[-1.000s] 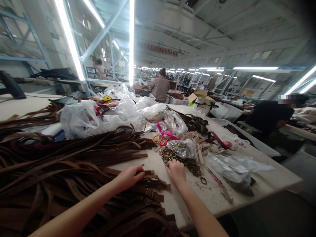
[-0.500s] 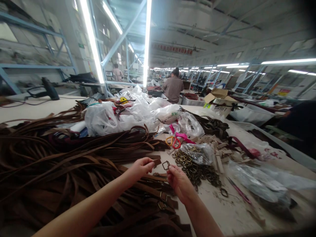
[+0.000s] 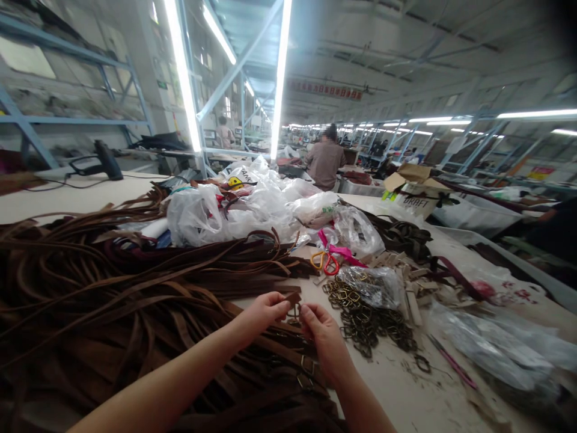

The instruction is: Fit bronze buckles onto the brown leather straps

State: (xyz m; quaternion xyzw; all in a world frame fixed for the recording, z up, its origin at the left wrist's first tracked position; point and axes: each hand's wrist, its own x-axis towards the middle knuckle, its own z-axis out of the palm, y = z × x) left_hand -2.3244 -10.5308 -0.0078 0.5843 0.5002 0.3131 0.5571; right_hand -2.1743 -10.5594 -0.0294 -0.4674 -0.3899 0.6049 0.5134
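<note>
My left hand (image 3: 274,308) pinches the end of a brown leather strap (image 3: 294,297). Close beside it, my right hand (image 3: 319,325) grips a small metal buckle frame (image 3: 294,314) between thumb and fingers. Frame and strap end meet between the two hands; whether the strap passes through the frame I cannot tell. Below and to the left spreads a large heap of brown leather straps (image 3: 148,337), some with metal frames (image 3: 307,364) on their ends. A pile of similar bronze-coloured frames (image 3: 374,322) lies to the right of my right hand.
Scissors with orange and red handles (image 3: 325,262) lie beyond my hands, near white plastic bags (image 3: 252,210). Tweezers-like pink tool (image 3: 455,362) and a clear plastic bag (image 3: 496,343) are at the right. A person (image 3: 325,159) is farther back, beyond an open carton (image 3: 412,186).
My right hand has brought the metal frame left to the strap end, so the hands are now closer together. The whole view has shifted slightly.
</note>
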